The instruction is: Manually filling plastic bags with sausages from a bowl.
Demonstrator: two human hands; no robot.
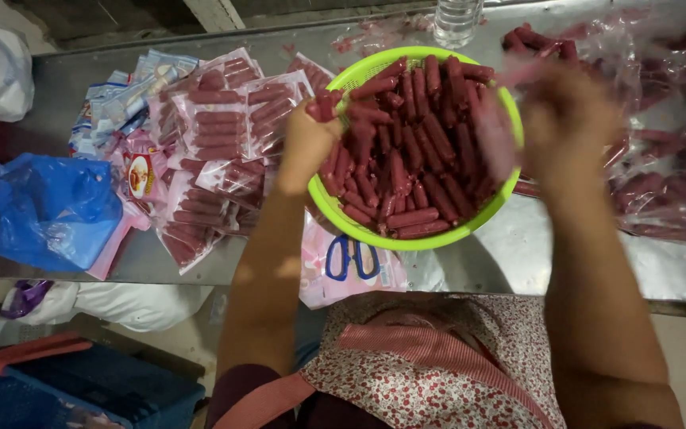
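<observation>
A lime-green plastic colander [375,230] sits on the metal table, heaped with loose dark-red sausages [414,151]. My left hand [307,143] hovers over its left rim, closed around a few sausages [323,103]. My right hand [561,119] is over the right rim, motion-blurred, gripping a clear plastic sausage wrapper [502,119] that stretches over the colander.
Sealed sausage packs [216,135] are piled to the left, more packs and wrappers [668,175] to the right. Blue-handled scissors [352,258] lie at the table's near edge. A blue plastic bag [41,210] sits far left, a clear bottle [456,20] behind the colander.
</observation>
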